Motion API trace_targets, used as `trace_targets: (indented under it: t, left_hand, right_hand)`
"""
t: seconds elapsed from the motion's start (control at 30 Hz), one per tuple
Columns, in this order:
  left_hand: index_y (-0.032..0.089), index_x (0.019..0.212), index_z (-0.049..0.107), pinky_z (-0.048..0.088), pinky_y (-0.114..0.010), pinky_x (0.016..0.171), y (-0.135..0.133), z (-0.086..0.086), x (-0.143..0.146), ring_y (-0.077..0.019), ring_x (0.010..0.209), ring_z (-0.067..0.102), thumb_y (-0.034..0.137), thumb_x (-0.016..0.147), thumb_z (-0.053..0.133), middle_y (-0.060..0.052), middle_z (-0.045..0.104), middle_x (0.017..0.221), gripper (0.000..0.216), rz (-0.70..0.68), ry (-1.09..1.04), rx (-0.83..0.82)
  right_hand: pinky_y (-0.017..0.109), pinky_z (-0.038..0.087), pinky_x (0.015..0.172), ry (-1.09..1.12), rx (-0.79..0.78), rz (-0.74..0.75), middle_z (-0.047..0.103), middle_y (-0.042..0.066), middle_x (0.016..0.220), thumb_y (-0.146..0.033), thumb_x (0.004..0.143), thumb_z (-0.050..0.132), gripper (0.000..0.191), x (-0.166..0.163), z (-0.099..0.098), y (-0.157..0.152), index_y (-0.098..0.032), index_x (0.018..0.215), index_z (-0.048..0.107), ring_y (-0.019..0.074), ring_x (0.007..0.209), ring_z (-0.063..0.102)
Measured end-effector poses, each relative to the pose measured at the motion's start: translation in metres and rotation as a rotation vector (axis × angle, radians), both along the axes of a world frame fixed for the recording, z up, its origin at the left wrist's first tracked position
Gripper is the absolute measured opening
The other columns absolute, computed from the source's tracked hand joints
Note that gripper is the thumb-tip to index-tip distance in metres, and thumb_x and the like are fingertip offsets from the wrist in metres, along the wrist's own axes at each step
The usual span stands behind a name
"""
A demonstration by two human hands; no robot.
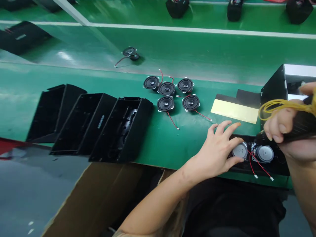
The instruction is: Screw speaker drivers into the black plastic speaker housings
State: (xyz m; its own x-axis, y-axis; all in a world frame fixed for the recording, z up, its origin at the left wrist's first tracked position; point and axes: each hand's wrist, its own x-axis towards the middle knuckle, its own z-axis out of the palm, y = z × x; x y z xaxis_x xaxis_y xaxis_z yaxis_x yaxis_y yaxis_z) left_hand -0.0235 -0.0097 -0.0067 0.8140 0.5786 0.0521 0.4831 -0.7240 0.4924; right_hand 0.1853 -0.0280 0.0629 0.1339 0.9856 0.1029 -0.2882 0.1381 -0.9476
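Observation:
My left hand (pixel 221 149) lies over a black panel (pixel 229 169) at the table's front edge, thumb and forefinger around a small speaker (pixel 240 150) with its silver back up. Its other fingers are spread. A second speaker (pixel 265 153) sits beside it in the same panel, and red leads with white plugs (pixel 256 176) hang from the pair. In my right hand (pixel 281 126) is a black electric screwdriver (pixel 302 126), its tip low over the panel between the speakers. A looped yellow cord (pixel 271 107) hangs by that hand.
Several loose speakers (pixel 166 88) lie cone-up mid-table, with one more speaker (pixel 129 52) farther back. Open black speaker cabinets (pixel 123 131) stand at left. Yellow-backed sheet (pixel 234 110) and a black box (pixel 273 89) are at right. Below the edge is a cardboard box (pixel 98 197).

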Motion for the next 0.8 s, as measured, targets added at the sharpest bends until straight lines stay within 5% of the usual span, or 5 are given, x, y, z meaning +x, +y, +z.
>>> trace_targets:
  t: [0.17, 0.3, 0.5, 0.8]
  left_hand:
    - [0.022, 0.132, 0.073, 0.052, -0.064, 0.11, 0.005, 0.002, 0.002, -0.0405, 0.147, 0.049, 0.05, 0.092, 0.086, -0.014, 0.054, 0.165, 0.05, -0.019, 0.087, -0.043]
    - [0.022, 0.132, 0.076, 0.06, -0.056, 0.104, 0.007, 0.003, 0.003, -0.037, 0.138, 0.055, 0.053, 0.094, 0.082, -0.011, 0.059, 0.16, 0.049, -0.016, 0.084, -0.07]
    - [0.023, 0.131, 0.078, 0.063, -0.051, 0.103, 0.006, 0.001, 0.002, -0.0324, 0.13, 0.06, 0.052, 0.096, 0.079, -0.007, 0.065, 0.151, 0.046, 0.005, 0.063, -0.05]
    - [0.023, 0.131, 0.078, 0.06, -0.049, 0.109, 0.007, 0.001, 0.003, -0.0305, 0.128, 0.059, 0.053, 0.095, 0.081, -0.007, 0.067, 0.145, 0.047, 0.01, 0.07, -0.067]
  right_hand:
    - [0.028, 0.037, 0.043, 0.011, 0.172, 0.045, 0.061, -0.006, 0.062, -0.086, 0.087, 0.071, 0.063, -0.008, -0.018, 0.011, -0.033, 0.12, 0.066, 0.0149, 0.043, 0.048]
    - [0.028, 0.037, 0.043, 0.033, 0.177, 0.053, 0.06, -0.005, 0.065, -0.086, 0.088, 0.069, 0.06, -0.012, -0.024, 0.02, -0.032, 0.114, 0.069, 0.0158, 0.047, 0.05]
    - [0.033, 0.033, 0.04, -0.119, 0.169, -0.138, 0.05, -0.003, 0.06, -0.105, 0.077, 0.058, 0.087, -0.012, -0.029, 0.028, -0.027, 0.112, 0.073, 0.0159, 0.044, 0.042]
    - [0.031, 0.032, 0.038, 0.056, 0.141, -0.065, 0.044, -0.006, 0.056, -0.098, 0.085, 0.059, 0.072, -0.022, -0.022, 0.029, -0.03, 0.109, 0.064, 0.016, 0.043, 0.047]
